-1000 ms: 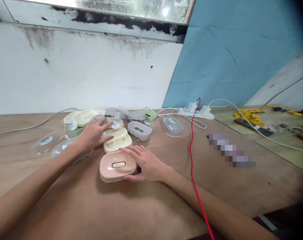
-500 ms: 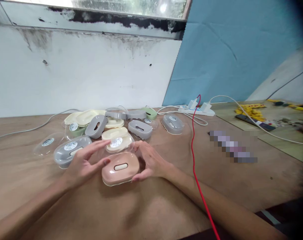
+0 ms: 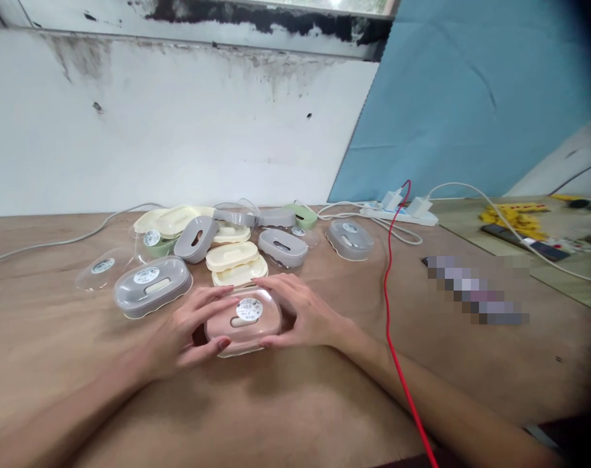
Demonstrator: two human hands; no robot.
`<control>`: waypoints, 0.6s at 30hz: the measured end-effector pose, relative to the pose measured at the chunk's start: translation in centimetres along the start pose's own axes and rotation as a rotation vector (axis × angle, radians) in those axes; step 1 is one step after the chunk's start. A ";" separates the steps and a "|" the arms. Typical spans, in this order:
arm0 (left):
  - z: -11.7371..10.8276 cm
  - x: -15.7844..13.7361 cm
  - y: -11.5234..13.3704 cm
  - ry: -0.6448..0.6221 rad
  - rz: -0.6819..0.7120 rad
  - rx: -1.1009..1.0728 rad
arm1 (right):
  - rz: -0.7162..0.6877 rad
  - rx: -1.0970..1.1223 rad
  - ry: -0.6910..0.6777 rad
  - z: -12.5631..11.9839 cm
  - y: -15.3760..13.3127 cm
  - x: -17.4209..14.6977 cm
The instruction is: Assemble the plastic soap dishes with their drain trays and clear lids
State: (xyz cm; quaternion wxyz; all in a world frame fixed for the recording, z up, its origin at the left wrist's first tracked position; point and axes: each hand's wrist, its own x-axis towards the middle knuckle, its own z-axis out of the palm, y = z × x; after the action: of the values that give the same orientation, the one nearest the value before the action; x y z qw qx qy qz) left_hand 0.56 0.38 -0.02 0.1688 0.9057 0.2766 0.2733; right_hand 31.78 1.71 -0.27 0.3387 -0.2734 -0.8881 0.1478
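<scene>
A pink soap box (image 3: 270, 320) lies on the brown table in front of me, with a clear lid (image 3: 223, 333) over it that bears a round white label. My left hand (image 3: 192, 328) grips its left end, thumb at the near edge and fingers across the far side. Around the right end curves my right hand (image 3: 300, 315), the thumb low at the near corner. Just beyond sit cream trays (image 3: 234, 257), one partly over another. To the left is a grey soap box (image 3: 129, 296) with a clear, labelled lid.
Grey slotted trays (image 3: 284, 249), a green piece (image 3: 305, 216) and a loose clear lid (image 3: 88, 276) lie farther back. A lidded grey box (image 3: 348, 240) stands to the right. A red cable (image 3: 389, 325) runs from a power strip (image 3: 363, 211) past my right forearm.
The clear lid, held behind the pink box before, now lies over it. Both hands have closed in around the two ends of the box. The view has shifted slightly.
</scene>
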 end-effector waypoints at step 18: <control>0.3 0.0 0.4 0.070 -0.088 -0.110 | 0.095 0.110 -0.005 0.9 0.3 0.0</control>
State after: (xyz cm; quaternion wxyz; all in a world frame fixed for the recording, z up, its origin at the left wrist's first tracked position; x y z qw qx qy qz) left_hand 0.86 0.03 -0.06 0.2202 0.8720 0.3063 0.3120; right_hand 31.31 1.84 -1.04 0.3438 -0.2959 -0.8654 0.2130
